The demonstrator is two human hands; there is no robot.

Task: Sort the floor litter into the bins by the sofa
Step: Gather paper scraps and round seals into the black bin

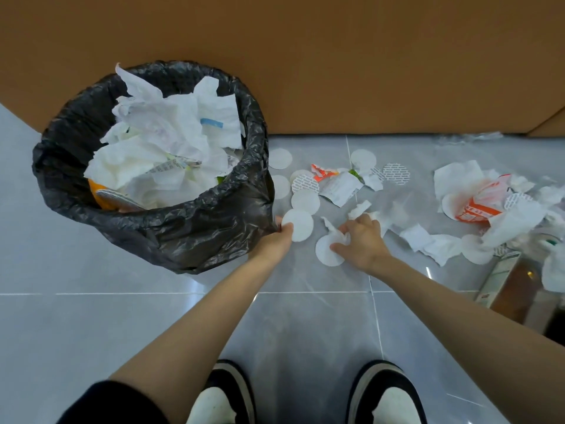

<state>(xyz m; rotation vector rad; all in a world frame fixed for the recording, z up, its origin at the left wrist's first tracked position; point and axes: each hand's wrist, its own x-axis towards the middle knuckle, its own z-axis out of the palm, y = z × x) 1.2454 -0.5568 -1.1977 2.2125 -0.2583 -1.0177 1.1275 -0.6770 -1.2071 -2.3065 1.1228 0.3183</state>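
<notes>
Here, at my far left, the bin stands on the floor, lined with a black bag and heaped with crumpled white paper. It leans toward me, which I judge keeps its mouth an easy reach from where I crouch. Only this one bin shows.

Just beside its wall my left hand pinches the edge of a white round pad between thumb and curled fingers. The pad is thin and flat, so taking it by the rim is probably the only way to get it off smooth tile.

My right hand is closed round a tissue scrap, with the thumb lying on a second pad under it. I seem to be gathering both in one grab, saving a trip.

Beyond my hands lie the loose pads, an orange wrapper and a torn sachet, all near one another. Farther right is the tissue heap, with an orange carton half buried in it. So most of the litter is not yet sorted, and it sits well apart from the bin.

The floor is glossy grey tile with pale grout lines; light paper should slide on it rather than lift. A brown panel, likely the sofa's side, closes off the back. My shoes show at the bottom edge. At the far right a brownish container is cut off, and I cannot tell what it is.
</notes>
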